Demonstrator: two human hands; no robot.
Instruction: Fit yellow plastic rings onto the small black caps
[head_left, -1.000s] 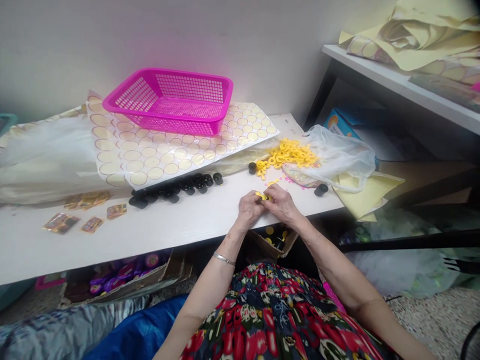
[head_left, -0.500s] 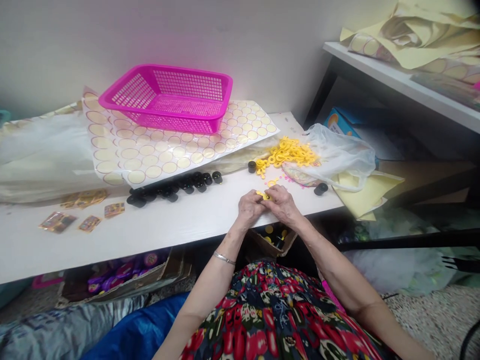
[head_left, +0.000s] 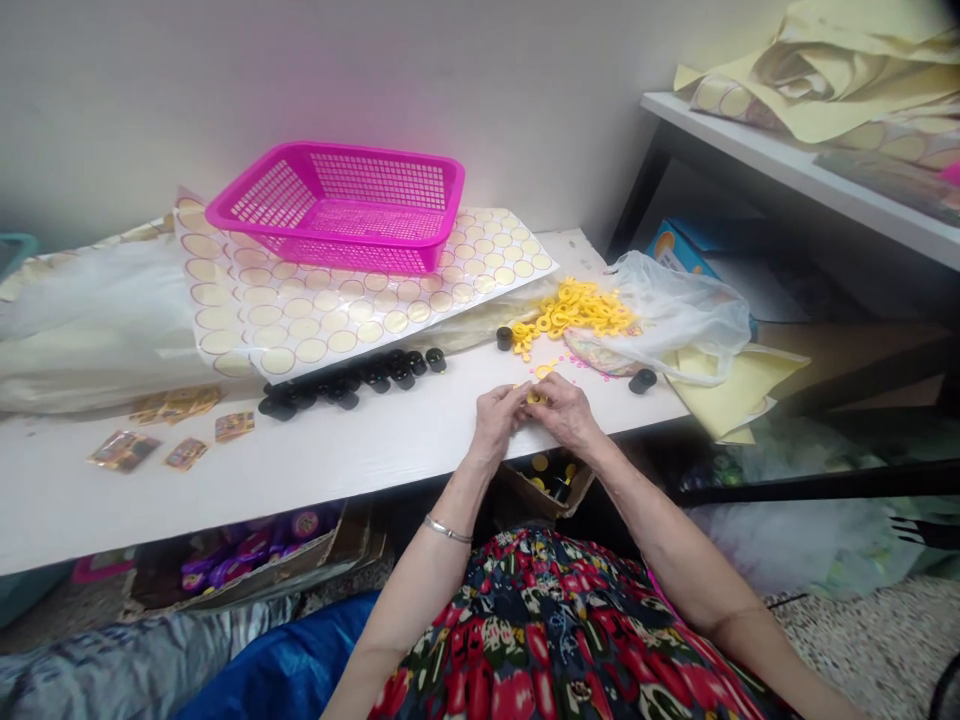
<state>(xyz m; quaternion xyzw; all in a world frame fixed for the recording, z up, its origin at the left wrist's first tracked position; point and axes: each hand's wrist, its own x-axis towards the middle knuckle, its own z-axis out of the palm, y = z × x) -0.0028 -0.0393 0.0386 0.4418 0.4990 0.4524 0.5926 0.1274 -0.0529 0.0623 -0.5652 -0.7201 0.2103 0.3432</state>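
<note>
My left hand and my right hand meet over the front edge of the white table. Between their fingertips is a small yellow plastic piece, partly covered by the fingers. Both hands are closed around it. Just beyond them lie a loose yellow ring piece and scattered tiny pink bits. A heap of yellow plastic pieces spreads farther back. One black cap stands at the heap's left, and another black cap lies to the right of my hands.
A pink basket rests on sticker sheets. Several black caps line up in front of them. Small printed packets lie at left. A clear plastic bag sits right. Below the table edge is a cardboard box holding yellow and black pieces.
My fingers have shifted around the yellow piece, which is now more covered, especially on the left side. The whole view has moved slightly.
</note>
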